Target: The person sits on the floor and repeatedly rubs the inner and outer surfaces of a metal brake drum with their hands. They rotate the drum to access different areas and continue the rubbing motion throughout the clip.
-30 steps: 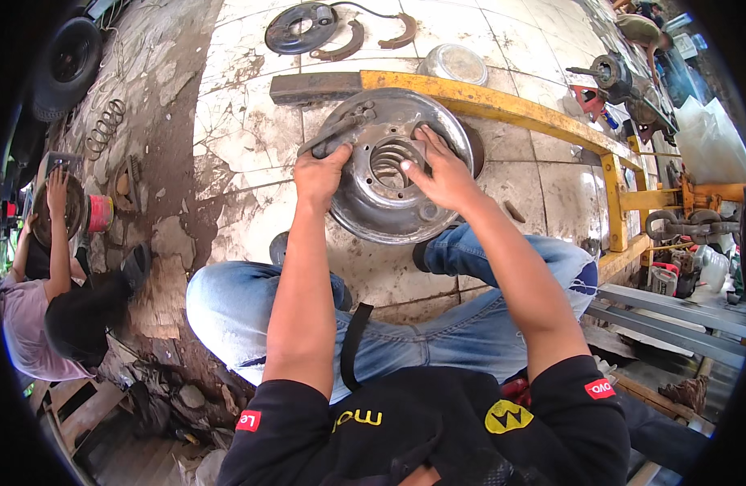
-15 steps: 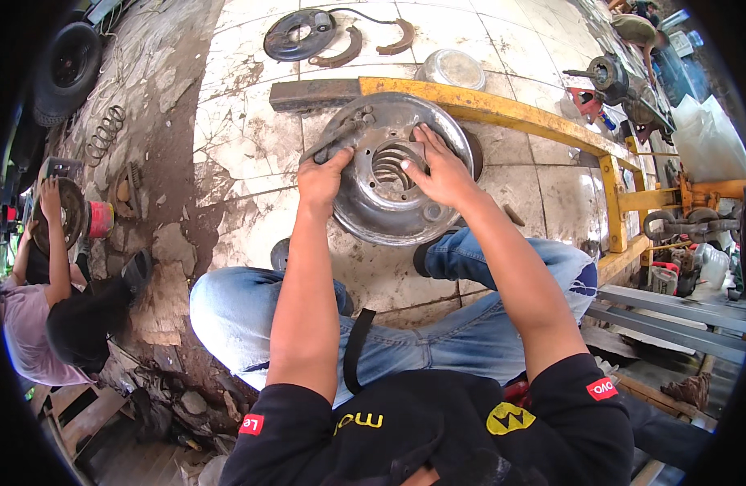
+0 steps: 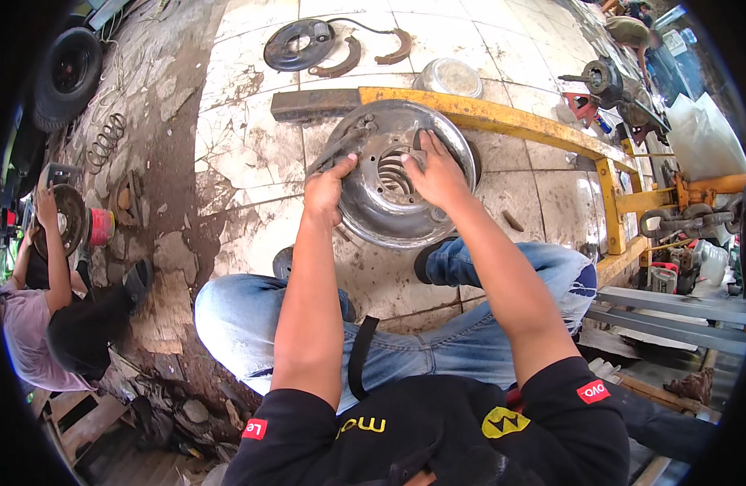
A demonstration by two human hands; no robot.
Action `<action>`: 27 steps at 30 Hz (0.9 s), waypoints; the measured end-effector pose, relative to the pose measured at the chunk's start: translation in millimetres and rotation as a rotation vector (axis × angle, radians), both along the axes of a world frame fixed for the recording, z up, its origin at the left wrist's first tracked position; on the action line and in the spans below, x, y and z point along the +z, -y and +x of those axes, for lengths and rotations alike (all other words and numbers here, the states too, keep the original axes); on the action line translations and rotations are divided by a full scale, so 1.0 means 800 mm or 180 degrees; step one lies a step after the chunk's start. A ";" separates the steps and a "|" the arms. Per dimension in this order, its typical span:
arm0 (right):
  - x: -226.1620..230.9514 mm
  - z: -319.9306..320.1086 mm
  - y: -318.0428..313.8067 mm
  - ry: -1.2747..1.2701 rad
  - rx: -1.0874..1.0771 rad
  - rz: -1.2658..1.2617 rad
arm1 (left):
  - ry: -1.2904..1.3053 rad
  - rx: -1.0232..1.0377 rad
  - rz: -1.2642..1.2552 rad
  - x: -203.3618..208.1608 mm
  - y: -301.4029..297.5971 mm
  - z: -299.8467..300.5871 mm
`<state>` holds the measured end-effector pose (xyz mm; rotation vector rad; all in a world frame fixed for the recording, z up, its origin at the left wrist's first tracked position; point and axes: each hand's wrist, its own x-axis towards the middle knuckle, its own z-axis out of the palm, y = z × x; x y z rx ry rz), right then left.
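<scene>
A round metal brake backing plate with a large centre hole sits tilted before me. Through that hole show the coils of a spring. My left hand grips the plate's left rim, thumb on its face and fingers mostly hidden beneath. A dark narrow strip runs along the plate by that thumb. My right hand lies on the plate's right side, fingers stretched out and thumb apart near the centre hole. Beside its fingertips is a small dark piece, whose kind I cannot make out.
Behind the plate runs a yellow metal frame. Beyond it lie another backing plate, two curved brake shoes and a round clear container. At left, another person holds a round part; a loose coil spring lies nearby.
The plate has shifted slightly toward me and changed its tilt. Both hands have moved a little with it, my left hand lower on the rim. The other person's raised hand has shifted slightly.
</scene>
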<state>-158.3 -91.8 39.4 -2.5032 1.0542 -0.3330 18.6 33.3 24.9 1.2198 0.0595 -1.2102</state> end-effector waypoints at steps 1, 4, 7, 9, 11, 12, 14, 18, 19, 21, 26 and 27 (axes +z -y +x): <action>0.003 0.011 -0.005 -0.0144 -0.0025 -0.0056 | 0.0049 0.0005 0.0055 0.003 -0.001 -0.001; 0.008 0.007 -0.007 -0.0250 0.0407 -0.0352 | -0.0074 0.0159 -0.0143 -0.004 -0.006 0.003; -0.001 0.002 -0.006 -0.0092 0.0190 -0.0217 | -0.0091 0.0186 -0.0253 -0.001 -0.005 -0.005; 0.001 0.020 -0.004 -0.0053 -0.0341 0.0101 | 0.0054 0.0201 -0.0160 -0.009 -0.001 -0.005; -0.001 0.030 -0.004 -0.0285 -0.0535 -0.0078 | 0.0083 0.0173 -0.0134 -0.006 -0.002 -0.004; -0.002 0.023 -0.007 -0.0246 -0.0227 -0.0288 | 0.0098 0.0158 -0.0122 -0.004 -0.004 -0.003; -0.006 0.002 -0.013 -0.0183 0.0424 -0.0686 | 0.0017 0.0149 -0.0190 0.003 -0.011 -0.004; 0.003 0.018 -0.001 -0.0067 -0.0500 0.0198 | 0.0156 0.0166 -0.0080 0.003 -0.006 -0.009; -0.001 0.026 -0.005 -0.0356 -0.0531 -0.0166 | 0.0152 0.0169 -0.0093 0.005 -0.005 -0.009; -0.004 0.013 -0.014 -0.0264 0.0072 -0.0610 | 0.0142 0.0173 -0.0148 0.007 -0.006 -0.008; -0.008 0.006 -0.003 0.0384 -0.0116 -0.0301 | 0.0165 0.0174 -0.0100 0.009 -0.006 -0.012; -0.004 0.018 -0.005 0.0306 -0.0449 0.0082 | 0.0163 0.0156 -0.0076 0.007 -0.007 -0.011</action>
